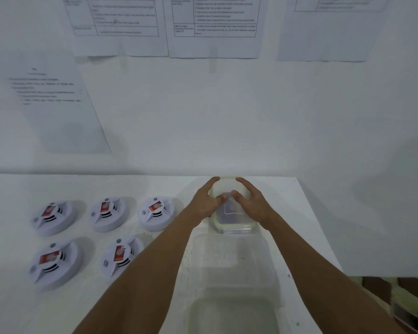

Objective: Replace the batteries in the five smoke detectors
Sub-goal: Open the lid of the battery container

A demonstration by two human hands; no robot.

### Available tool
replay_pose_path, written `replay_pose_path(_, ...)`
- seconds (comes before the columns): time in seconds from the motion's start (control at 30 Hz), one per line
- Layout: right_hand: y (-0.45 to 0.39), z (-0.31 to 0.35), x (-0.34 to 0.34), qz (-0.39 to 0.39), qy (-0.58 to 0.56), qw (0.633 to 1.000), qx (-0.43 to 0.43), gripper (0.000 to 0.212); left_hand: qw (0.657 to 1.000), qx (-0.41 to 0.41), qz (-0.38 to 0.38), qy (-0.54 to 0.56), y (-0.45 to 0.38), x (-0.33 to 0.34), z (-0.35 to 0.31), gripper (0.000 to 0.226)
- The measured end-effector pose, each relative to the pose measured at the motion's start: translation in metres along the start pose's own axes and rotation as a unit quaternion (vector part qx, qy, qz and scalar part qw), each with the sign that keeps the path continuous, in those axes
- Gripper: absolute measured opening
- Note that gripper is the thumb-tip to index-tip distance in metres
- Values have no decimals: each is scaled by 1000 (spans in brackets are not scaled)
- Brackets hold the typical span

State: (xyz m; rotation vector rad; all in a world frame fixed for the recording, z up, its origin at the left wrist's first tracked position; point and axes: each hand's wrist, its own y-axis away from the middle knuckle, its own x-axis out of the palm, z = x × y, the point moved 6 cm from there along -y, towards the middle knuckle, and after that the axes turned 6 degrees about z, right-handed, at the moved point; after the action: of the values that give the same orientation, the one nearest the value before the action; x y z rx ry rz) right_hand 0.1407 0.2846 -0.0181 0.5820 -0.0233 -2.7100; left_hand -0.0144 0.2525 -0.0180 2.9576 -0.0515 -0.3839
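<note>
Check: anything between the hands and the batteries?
Yes, the lid. Both hands, left and right, grip the lidded container at the table's back edge. Its contents are blurred. All five detectors lie untouched to the left.

Glossy white plastic smoke detectors [106, 214] (red labels), translucent plastic container [232, 213]
</note>
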Motion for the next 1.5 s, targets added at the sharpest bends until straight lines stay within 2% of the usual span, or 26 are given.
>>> replay_pose_path(0.13,-3,1,-8,-34,15,999,-9,51,996,30,-34,-77,-10,-9,0,61)
replay_pose_path(0.33,-7,3,-10,5,64,998,1,63,983,-5,29,-184,-23,-20,-7,86)
replay_pose_path(0.47,-10,13,-10,23,122,992,-12,73,970,-14,46,-238,-33,-23,-19,78)
replay_pose_path(0.53,-10,18,-12,7,152,988,-17,76,965,-21,48,-257,-34,-24,-19,77)
replay_pose_path(0.63,-2,22,-17,-64,187,980,-23,82,972,-27,8,-235,-31,-29,-17,73)
replay_pose_path(0.7,7,20,-21,-112,181,977,-21,78,973,-34,-39,-223,-25,-31,-14,71)
replay_pose_path(0.77,16,7,-26,-130,153,980,15,77,976,-48,-87,-196,-17,-31,-11,71)
replay_pose_path(0.9,28,-20,-30,-80,94,986,113,86,975,-108,-139,-138,6,-29,-3,79)
replay_pose_path(1.03,38,-13,-26,-61,59,993,86,85,972,-100,-151,-149,23,-25,0,83)
replay_pose_path(1.17,46,-5,-25,-62,97,990,78,85,968,-60,-158,-186,42,-26,-5,83)
replay_pose_path(1.3,53,-3,-27,-38,120,988,93,90,976,-65,-143,-151,52,-27,-3,85)
replay_pose_path(1.5,60,11,-28,-84,136,984,80,88,974,-55,-157,-153,57,-24,-17,87)
